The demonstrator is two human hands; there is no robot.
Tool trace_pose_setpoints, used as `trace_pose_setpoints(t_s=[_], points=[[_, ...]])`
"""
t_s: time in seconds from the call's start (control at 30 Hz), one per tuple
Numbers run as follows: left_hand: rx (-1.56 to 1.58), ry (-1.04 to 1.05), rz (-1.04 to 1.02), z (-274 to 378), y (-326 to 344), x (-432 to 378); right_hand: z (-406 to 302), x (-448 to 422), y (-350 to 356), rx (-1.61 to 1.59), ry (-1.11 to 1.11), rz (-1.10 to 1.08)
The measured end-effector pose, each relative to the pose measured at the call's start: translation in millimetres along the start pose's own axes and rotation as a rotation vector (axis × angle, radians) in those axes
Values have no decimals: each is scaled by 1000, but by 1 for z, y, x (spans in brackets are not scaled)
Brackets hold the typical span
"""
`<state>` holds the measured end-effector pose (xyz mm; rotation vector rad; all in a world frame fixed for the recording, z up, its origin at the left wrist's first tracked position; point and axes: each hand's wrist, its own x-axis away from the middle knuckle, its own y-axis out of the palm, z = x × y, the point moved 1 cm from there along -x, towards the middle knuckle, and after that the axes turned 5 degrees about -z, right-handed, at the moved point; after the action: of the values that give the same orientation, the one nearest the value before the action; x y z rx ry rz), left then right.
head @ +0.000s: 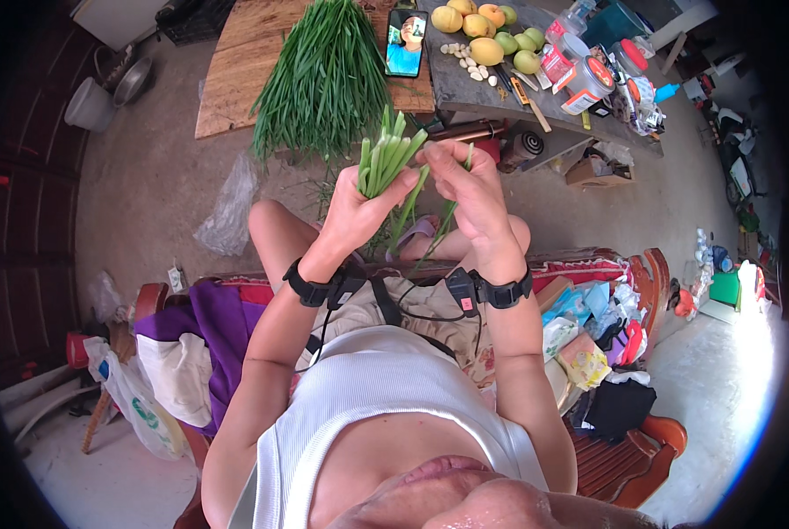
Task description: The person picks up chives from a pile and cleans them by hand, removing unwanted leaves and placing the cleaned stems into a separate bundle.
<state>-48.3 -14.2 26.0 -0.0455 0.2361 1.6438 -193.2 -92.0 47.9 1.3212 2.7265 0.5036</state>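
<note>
My left hand (pixel 361 205) is closed around a bundle of green stalks (pixel 388 159), their pale cut ends pointing up and away from me. Just right of it, my right hand (pixel 464 182) pinches a thin green leaf or stem (pixel 449 215) that hangs below the fingers. Another loose strand (pixel 408 205) dangles between the two hands. Beyond them, a large heap of long green leaves, like garlic chives (pixel 328 73), lies on a wooden board (pixel 226 86) and droops over its near edge.
A phone (pixel 406 43) lies beside the heap. The grey table (pixel 460 92) holds yellow and green fruit (pixel 487 51), peeled garlic cloves (pixel 477 71), a utility knife (pixel 520 91) and plastic jars (pixel 589 82). A clear plastic bag (pixel 228 211) and leaf scraps lie on the floor.
</note>
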Motion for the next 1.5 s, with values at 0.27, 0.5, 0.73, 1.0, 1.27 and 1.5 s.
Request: trace_pose_setpoints(t_s=[0.27,0.5,0.73,1.0,1.27,1.5], points=[[-207,-137,62,-14,-33,29,-20,-3,-38,-241,-189,264],[-193,-223,418,-48,-106,58,-39,-3,-67,-305,-297,436],[174,-121,731,-20,-106,37,-42,-1,-65,-217,-349,457],[1,-166,41,18,6,-13,-18,0,-17,-16,-84,195],[72,-277,-38,5,2,-14,-3,-3,-10,2,21,50],[128,-286,-130,7,-9,-13,4,-6,-13,-128,201,-108]])
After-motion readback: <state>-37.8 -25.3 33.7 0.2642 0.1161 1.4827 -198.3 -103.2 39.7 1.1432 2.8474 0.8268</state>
